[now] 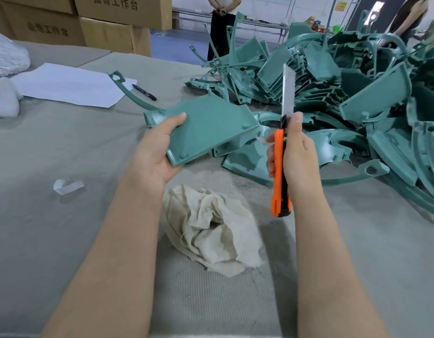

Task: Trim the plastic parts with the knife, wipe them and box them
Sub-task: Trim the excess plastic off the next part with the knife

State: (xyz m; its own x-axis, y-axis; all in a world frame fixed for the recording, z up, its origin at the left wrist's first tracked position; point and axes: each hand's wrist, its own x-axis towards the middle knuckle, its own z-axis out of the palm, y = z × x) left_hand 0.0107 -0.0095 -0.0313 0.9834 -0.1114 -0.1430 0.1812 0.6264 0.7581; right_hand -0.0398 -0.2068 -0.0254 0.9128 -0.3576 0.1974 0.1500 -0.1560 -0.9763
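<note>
The left hand (159, 147) holds a teal wedge-shaped plastic panel (206, 128) above the grey felt-covered bench (64, 154), thumb on top. The right hand (294, 152) grips an orange snap-blade knife (283, 142), blade up, just right of the panel. Trimming goes best shaving flash away from the fingers; the crumpled cream cloth (211, 230) lies near.

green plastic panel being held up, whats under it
More green moulded parts lie below the flat green plastic panel at its right edge. The left grip holds it with the thumb on top; its fingers underneath are covered.
</note>
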